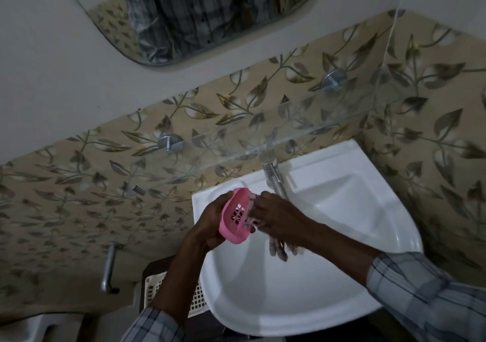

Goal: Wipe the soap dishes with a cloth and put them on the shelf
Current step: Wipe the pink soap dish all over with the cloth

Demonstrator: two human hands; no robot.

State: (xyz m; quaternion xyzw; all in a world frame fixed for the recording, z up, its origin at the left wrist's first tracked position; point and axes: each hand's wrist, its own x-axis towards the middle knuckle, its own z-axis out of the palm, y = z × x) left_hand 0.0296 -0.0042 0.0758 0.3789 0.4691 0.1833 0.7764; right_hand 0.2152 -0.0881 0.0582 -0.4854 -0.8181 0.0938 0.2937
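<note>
soap dish under the cloth at the basin

soap dish point(234, 216), pink plastic with a slotted bottom, sits tilted on edge above the left part of the white sink point(342, 210), its open side turned toward the right. the left hand point(210, 223) grasps it from behind, fingers curled around its back and lower rim. the right hand point(273, 216) clutches a patterned cloth point(277, 249) and presses it against the dish's right edge; part of the cloth is bunched between the fingers and the dish, and a loose end hangs below the hand over the bowl of the sink.

a chrome tap point(273, 176) stands at the back of the sink, just beyond the right hand. a glass shelf point(289, 141) runs along the leaf-patterned tiled wall above the basin, carried on 2 round metal brackets point(170, 143); the dish is well below it and apart from it. a mirror point(210, 12) hangs higher up and reflects a checked shirt. both sleeves point(420, 289) are of the same checked fabric. a white perforated basket point(194, 299) shows under the left forearm, beside the sink, and a metal handle point(109, 268) sits on the wall to its left.
</note>
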